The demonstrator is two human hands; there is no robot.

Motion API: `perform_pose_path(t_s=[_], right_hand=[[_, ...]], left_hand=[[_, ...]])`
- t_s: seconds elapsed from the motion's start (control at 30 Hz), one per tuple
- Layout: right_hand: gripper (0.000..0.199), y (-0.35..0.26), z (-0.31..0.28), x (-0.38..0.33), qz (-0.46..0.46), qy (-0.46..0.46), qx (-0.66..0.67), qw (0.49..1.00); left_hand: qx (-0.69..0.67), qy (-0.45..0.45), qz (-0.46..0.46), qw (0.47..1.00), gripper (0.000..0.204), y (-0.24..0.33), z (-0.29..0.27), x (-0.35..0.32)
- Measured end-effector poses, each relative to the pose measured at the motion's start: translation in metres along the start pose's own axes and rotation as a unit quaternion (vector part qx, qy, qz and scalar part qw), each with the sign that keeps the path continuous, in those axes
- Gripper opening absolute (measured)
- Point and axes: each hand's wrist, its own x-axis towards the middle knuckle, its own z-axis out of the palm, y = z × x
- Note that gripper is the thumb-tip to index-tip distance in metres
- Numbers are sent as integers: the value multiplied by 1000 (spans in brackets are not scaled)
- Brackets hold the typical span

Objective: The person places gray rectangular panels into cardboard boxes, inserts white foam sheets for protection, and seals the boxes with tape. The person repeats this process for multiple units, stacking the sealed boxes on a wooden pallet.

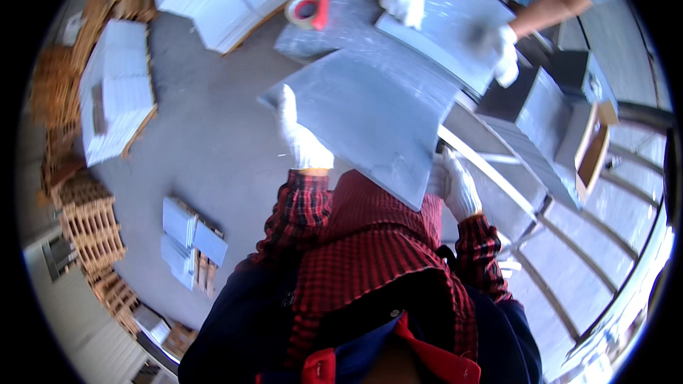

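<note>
Step in hand looks like two-handed handling of a flat grey panel [370,114], which sits in front of the person's torso, near corner over the red checked apron, far side overlapping the metal table [348,25] in view. Left hand [307,144] grips the left edge; right hand [461,186] grips the edge near the lower right corner. Blur: can't tell if the far side touches the table. Next move seems to call for both grips staying firm and the panel level. Edges: co-worker's gloved hands [404,1] and second panel [437,25] just beyond; metal frame bars [491,171] close on the right. Most open room is left, over grey floor [213,114].
</note>
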Motion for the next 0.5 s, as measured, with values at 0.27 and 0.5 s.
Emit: perform_pose_path(t_s=[0.27,0.5], right_hand=[[61,8,36,31,-126,38,228,965],[59,-35,45,19,-124,107,118,979]], left_hand=[[154,-102,86,979,54,-22,55,41],[246,-177,78,950,47,-18,106,51]])
